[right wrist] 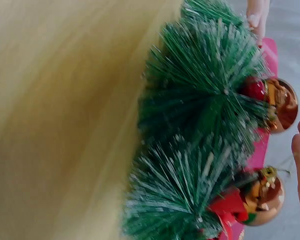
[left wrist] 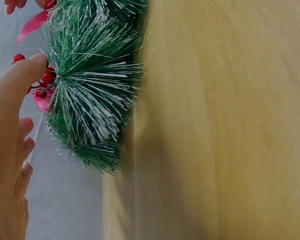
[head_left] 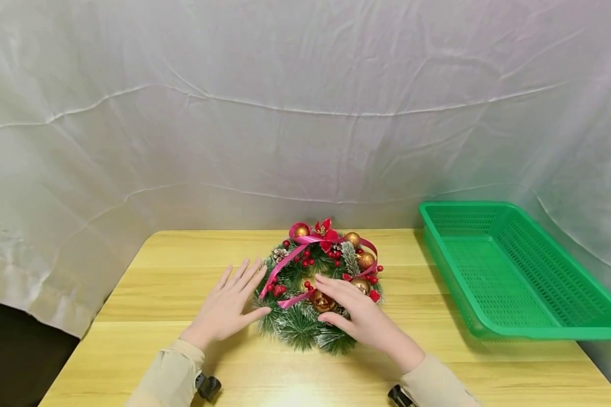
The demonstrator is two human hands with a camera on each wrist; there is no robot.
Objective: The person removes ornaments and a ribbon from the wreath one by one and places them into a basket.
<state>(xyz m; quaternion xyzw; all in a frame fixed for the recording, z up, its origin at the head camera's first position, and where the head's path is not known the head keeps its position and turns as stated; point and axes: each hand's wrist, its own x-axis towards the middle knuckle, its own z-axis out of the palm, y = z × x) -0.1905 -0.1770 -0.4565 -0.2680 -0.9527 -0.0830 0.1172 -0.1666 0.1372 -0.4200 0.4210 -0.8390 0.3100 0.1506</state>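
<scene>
- Left hand (head_left: 228,310), fingers spread straight, holds nothing at the wreath (head_left: 297,328).
- Right hand (head_left: 362,317), fingers nearly straight, also holds nothing.
- Better to touch the balls (head_left: 323,302) only lightly.

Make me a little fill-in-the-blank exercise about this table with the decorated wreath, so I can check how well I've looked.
1. The colour of the plastic basket is ____.
2. In the head view, the wreath lies to the ____ of the basket.
3. The colour of the flower at the wreath's far edge is ____.
4. Of the person's left hand and right hand, the one nearer the basket is the ____ one.

Missing words: green; left; red; right.
</scene>
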